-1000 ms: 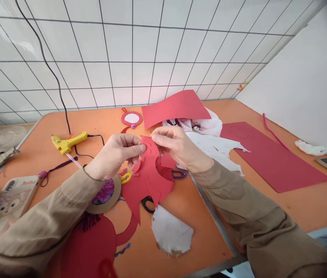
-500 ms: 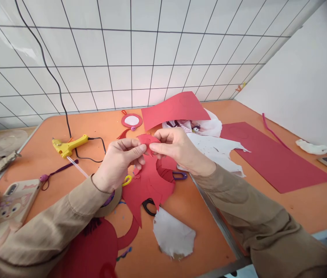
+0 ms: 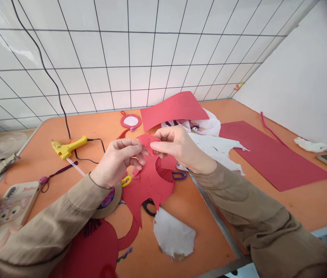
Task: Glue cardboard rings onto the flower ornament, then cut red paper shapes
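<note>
A small rounded piece of red paper point(image 3: 143, 139) is raised over the table between my two hands. My right hand point(image 3: 177, 148) pinches it between thumb and forefinger. At its left edge is my left hand point(image 3: 119, 160), with thumb and fingertips closed on the paper. Below my hands lie red paper cutouts point(image 3: 148, 181) with curved and pointed edges, overlapping each other. Scissors with a black handle point(image 3: 148, 207) are partly hidden under them. A yellow loop handle point(image 3: 126, 180) and a purple handle point(image 3: 180, 175) also stick out there.
A yellow glue gun point(image 3: 69, 147) with a black cord lies at left, near a phone point(image 3: 15, 204). Behind are a round red-rimmed ornament point(image 3: 131, 121) and a red sheet point(image 3: 177, 108). White torn cloth point(image 3: 212, 148) and another red sheet point(image 3: 270, 154) lie at right.
My left thumb and fingers have drawn back slightly to the left along the red piece. My right hand stays nearly in place. The view has shifted a little.
</note>
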{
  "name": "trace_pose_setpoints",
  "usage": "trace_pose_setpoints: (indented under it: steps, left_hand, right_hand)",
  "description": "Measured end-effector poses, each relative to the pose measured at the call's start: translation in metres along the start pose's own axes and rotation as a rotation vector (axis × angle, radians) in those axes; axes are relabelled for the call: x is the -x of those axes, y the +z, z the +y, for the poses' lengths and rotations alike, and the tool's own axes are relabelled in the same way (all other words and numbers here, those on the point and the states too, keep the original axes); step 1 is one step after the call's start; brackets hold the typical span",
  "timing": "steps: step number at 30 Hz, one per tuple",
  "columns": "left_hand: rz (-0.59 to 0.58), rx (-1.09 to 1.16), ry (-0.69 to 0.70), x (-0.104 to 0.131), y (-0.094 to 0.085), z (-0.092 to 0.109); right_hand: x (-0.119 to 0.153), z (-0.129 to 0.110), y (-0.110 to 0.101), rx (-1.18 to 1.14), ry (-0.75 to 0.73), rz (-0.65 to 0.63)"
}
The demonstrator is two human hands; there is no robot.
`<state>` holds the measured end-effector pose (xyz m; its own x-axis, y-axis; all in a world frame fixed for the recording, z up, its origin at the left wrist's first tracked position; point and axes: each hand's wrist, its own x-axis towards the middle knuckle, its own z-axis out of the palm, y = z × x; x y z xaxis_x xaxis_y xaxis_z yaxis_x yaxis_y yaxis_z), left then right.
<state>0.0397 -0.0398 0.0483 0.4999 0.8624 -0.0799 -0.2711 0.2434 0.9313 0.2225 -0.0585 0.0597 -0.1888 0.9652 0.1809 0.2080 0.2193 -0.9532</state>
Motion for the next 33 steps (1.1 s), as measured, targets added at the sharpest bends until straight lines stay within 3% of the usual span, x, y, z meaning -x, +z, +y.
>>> trace_pose_setpoints:
  steps: [16,21,25,29,33]
  left_hand:
    - [0.028,-0.087,0.096,0.001,0.005,-0.008]
    - [0.189,-0.334,0.381,0.005,0.006,-0.012]
    - [0.193,-0.494,0.631,0.009,0.005,-0.014]
    - [0.173,-0.566,0.742,0.01,0.003,-0.015]
    - [0.187,-0.647,0.816,0.01,-0.002,-0.018]
  right_hand:
    - [0.003,-0.003,0.004,0.134,-0.107,0.023]
    - [0.004,-0.001,0.004,0.367,-0.419,0.107]
    - [0.003,0.003,0.0,0.545,-0.611,0.126]
    - [0.002,0.008,-0.003,0.64,-0.735,0.127]
    - [-0.001,0.012,-0.003,0.699,-0.99,0.2]
